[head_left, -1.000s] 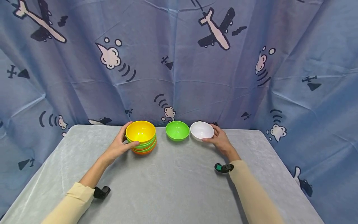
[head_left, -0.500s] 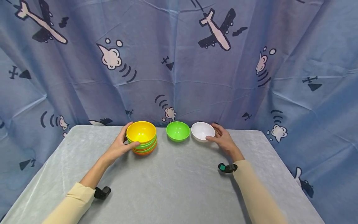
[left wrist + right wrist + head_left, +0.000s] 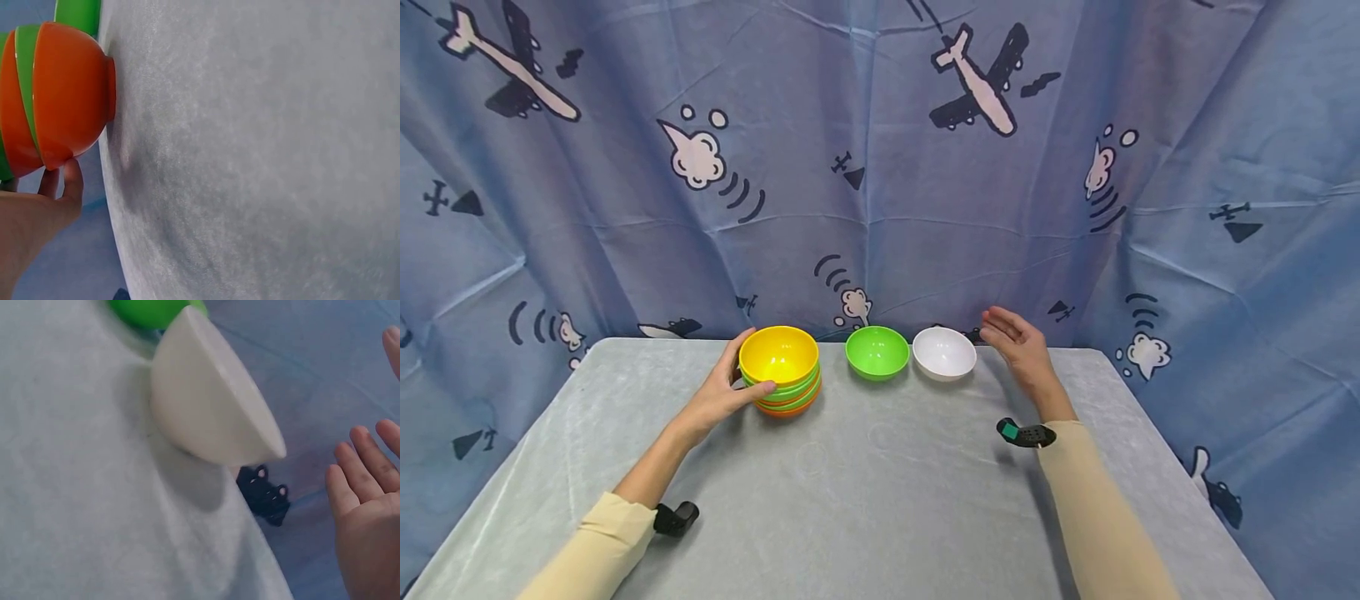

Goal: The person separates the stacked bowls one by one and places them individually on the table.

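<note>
I have the glossy stack of round bowls (image 3: pixel 788 393) left of centre in my head view, upright near the table's far edge: a yellow bowl (image 3: pixel 778 357) on top, green and orange ones nested beneath. The person's left hand (image 3: pixel 718 396) grips its left side, thumb across the front, fingers round behind. In my left wrist view, at upper left, two fingertips touch the lowest orange bowl (image 3: pixel 72 94), whose foot meets the cloth.

Just right of the stack, near the middle of my head view, sits a glossy green bowl (image 3: pixel 877 353), and just beside it a smooth white bowl (image 3: pixel 944 354); I cannot tell whether those two touch. The right hand (image 3: pixel 1021 350) is near the white bowl but apart from it, its grip wide, fingers extended and thumb spread from them in my right wrist view.

The table under a pale grey cloth (image 3: pixel 880 500) fills the lower frame, pale yellow sleeves (image 3: pixel 1097 508) entering from both bottom corners. A blue curtain with airplane prints (image 3: pixel 880 125) fills the upper frame.
</note>
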Demonstrator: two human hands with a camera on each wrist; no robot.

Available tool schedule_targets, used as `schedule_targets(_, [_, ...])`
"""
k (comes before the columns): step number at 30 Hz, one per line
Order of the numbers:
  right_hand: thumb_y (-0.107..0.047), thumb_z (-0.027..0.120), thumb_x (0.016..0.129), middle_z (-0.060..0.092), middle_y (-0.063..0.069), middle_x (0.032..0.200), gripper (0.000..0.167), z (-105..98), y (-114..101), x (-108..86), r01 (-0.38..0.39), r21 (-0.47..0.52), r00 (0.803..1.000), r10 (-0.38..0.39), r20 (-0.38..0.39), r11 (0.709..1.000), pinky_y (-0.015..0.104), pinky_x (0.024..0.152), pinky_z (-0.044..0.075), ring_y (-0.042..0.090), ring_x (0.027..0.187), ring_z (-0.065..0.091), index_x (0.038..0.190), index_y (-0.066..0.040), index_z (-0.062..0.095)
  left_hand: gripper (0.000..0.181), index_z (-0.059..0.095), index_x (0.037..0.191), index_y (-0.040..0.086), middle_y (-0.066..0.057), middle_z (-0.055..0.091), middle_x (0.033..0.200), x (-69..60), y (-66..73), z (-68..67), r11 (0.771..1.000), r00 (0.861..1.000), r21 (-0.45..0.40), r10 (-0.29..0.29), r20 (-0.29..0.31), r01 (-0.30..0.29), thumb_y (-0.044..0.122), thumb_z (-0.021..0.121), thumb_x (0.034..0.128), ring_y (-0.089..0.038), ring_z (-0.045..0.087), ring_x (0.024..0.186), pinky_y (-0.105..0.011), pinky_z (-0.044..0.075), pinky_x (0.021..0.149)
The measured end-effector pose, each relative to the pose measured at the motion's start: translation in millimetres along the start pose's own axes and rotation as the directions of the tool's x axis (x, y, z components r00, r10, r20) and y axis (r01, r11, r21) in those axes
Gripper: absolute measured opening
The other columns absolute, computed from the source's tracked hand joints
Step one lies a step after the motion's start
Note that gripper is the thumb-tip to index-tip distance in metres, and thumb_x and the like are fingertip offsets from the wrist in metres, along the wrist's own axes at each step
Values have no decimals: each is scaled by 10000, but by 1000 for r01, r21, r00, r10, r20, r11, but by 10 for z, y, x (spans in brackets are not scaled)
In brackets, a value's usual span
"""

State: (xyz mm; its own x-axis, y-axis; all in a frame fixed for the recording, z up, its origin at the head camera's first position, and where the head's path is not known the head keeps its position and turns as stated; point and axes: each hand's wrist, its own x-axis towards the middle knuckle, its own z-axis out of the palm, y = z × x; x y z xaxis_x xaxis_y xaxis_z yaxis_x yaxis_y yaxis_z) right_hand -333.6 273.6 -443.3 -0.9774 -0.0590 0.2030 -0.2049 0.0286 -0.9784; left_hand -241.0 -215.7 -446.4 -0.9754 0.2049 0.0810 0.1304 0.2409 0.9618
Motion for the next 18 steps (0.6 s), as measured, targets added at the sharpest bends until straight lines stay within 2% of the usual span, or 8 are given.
schedule_targets(6, [-74, 731, 953, 567, 263, 1373, 522, 27, -70, -48, 64, 3, 998, -64, 0, 998, 257, 964, 485, 175, 1160, 636, 1413, 68, 528, 973, 123, 1642, 176, -123, 220, 1634, -28, -6, 21, 1000, 1000, -13, -6, 2, 6, 247, 777, 925, -387, 243, 1462, -635, 227, 1128])
schedule_targets(13, [-91, 741, 948, 638, 242, 1275, 426, 123, -115, -85, 119, -62, 992, -117, 36, 991, 279, 933, 513, 230, 1093, 678, 1322, 63, 611, 956, 137, 1641, 168, -128, 239, 1625, -22, 10, 12, 1000, 1000, 4, 2, -1, -2, 248, 771, 929, -401, 269, 1444, -641, 230, 1123])
schedule_targets(18, [-45, 734, 943, 618, 321, 1239, 371, 226, -124, -93, 139, -81, 988, -133, 79, 987, 281, 909, 527, 221, 1052, 689, 1267, 100, 625, 935, 140, 1640, 188, -118, 252, 1614, -22, 9, 21, 1000, 1000, -12, -4, 9, 4, 239, 760, 942, -388, 276, 1442, -632, 234, 1125])
